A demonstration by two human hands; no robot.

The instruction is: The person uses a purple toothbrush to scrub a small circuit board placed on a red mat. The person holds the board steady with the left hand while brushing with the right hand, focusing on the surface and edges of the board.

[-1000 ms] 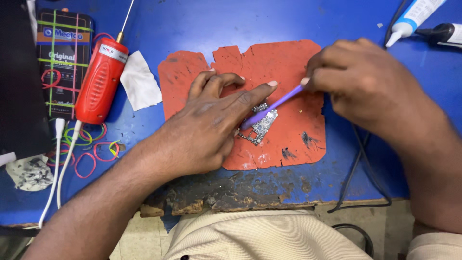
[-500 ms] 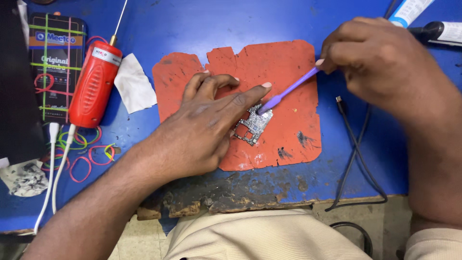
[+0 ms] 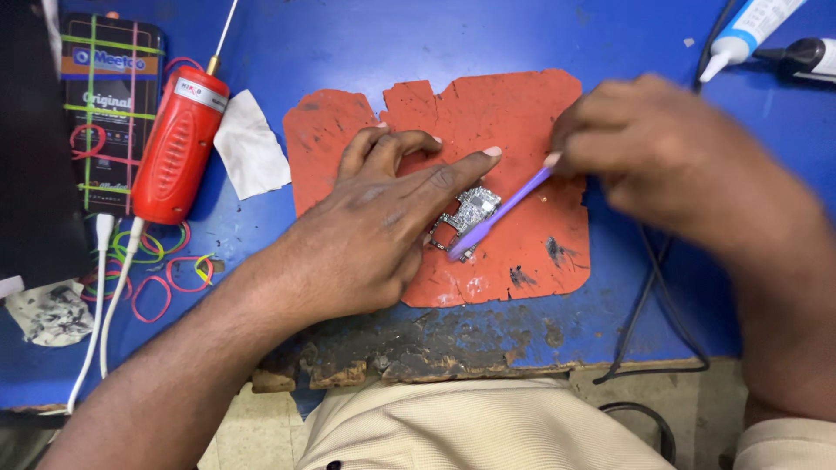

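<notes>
A small circuit board (image 3: pixel 471 211) lies on a worn orange-red mat (image 3: pixel 514 113) on the blue bench. My left hand (image 3: pixel 374 231) lies flat over the mat, fingers spread, pinning the board's left side. My right hand (image 3: pixel 670 157) grips a thin purple brush (image 3: pixel 501 209) by its handle. The brush slants down to the left and its tip rests on the board's lower edge. My right hand is blurred with motion.
A red handheld tool (image 3: pixel 178 144) with a metal tip, a white cloth scrap (image 3: pixel 251 146) and a dark boxed package (image 3: pixel 109 96) sit at the left. Coloured rubber bands (image 3: pixel 161 270) and white cables (image 3: pixel 100 296) lie below them. Glue tubes (image 3: pixel 753 30) and a black cable (image 3: pixel 649 296) are at the right.
My right hand swept up to the right and then back down to the left, dragging the brush tip from the board's top to its lower edge. My left hand stayed put.
</notes>
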